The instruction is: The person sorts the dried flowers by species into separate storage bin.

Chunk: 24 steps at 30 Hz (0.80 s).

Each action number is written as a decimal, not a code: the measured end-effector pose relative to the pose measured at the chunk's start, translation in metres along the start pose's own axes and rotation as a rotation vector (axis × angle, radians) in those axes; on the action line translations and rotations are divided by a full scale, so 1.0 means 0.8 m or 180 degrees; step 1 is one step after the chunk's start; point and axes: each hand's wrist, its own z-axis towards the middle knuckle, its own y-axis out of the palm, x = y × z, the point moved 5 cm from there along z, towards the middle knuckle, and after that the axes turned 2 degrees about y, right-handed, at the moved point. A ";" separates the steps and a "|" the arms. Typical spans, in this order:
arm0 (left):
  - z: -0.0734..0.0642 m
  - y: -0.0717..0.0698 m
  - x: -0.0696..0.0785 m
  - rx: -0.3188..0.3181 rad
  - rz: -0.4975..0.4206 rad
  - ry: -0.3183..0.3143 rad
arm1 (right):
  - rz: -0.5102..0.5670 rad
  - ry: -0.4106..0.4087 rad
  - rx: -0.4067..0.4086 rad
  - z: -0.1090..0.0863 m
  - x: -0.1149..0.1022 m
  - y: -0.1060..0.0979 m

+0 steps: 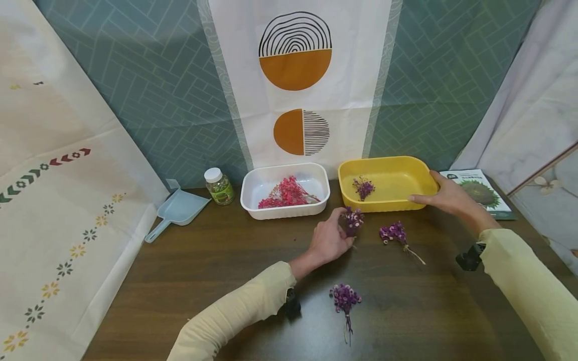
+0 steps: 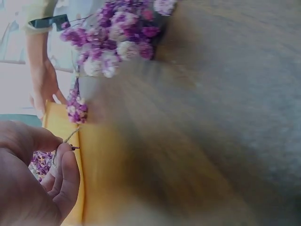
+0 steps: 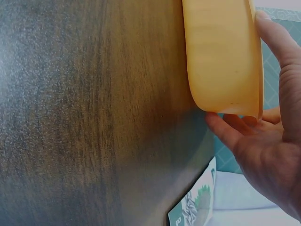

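Observation:
My left hand (image 1: 327, 241) pinches a small bunch of purple dried flowers (image 1: 353, 218) just in front of the yellow tray (image 1: 408, 176). In the left wrist view, thin stems (image 2: 71, 135) poke out between thumb and fingertips. At the tray's right end, my right hand (image 1: 447, 196) grips the tray, thumb on its front side and fingers at the far corner. Another purple bunch (image 1: 363, 188) lies inside the tray on the left. Two more bunches rest on the table: one (image 1: 394, 232) right of my left hand, another (image 1: 345, 299) nearer the front edge.
A white tray (image 1: 250, 188) holding pink dried flowers (image 1: 289, 193) stands left of the yellow one. Farther left are a white-capped jar (image 1: 220, 188) and a light blue dustpan (image 1: 180, 206). A booklet (image 1: 480, 193) lies behind my right forearm. Patterned cloth (image 1: 180, 90) hangs behind.

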 end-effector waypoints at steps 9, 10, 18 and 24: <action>0.019 -0.010 0.024 -0.0027 -0.0062 0.0087 | 0.0047 0.0023 0.0000 -0.001 -0.001 0.001; 0.022 -0.011 0.028 -0.0032 -0.0056 0.0106 | 0.0046 0.0019 0.0000 -0.001 -0.001 0.001; 0.051 -0.017 0.048 -0.0030 0.0079 0.0104 | -0.0027 0.0024 0.0031 0.000 0.000 0.002; 0.071 -0.015 0.059 0.0025 0.0166 0.0021 | 0.0004 0.0007 0.0054 0.000 0.001 0.000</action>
